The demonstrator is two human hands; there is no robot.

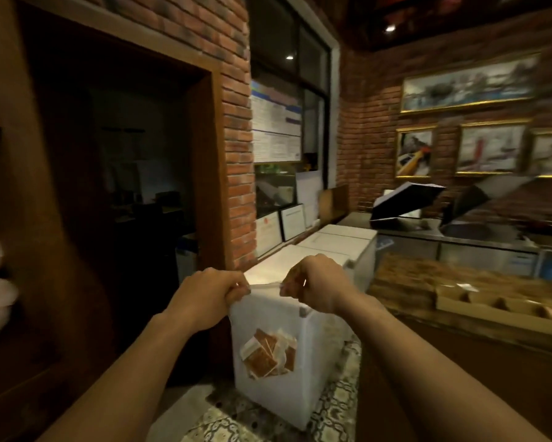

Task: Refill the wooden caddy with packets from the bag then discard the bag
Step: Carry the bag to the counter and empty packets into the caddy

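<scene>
A clear plastic bag (268, 317) hangs in front of me with several brown packets (266, 354) bunched at its bottom. My left hand (209, 290) pinches the bag's top left corner and my right hand (313, 283) pinches its top right corner, the rim stretched between them. The wooden caddy (491, 309), a low tray with divided compartments, sits on the wooden counter to the right, apart from both hands.
White foam boxes (338, 242) stand in a row behind the bag, on a patterned tile floor (335, 406). A brick pillar (236, 154) and a dark doorway (124, 202) lie to the left. The wooden counter (405, 282) and a steel worktop (459, 237) fill the right.
</scene>
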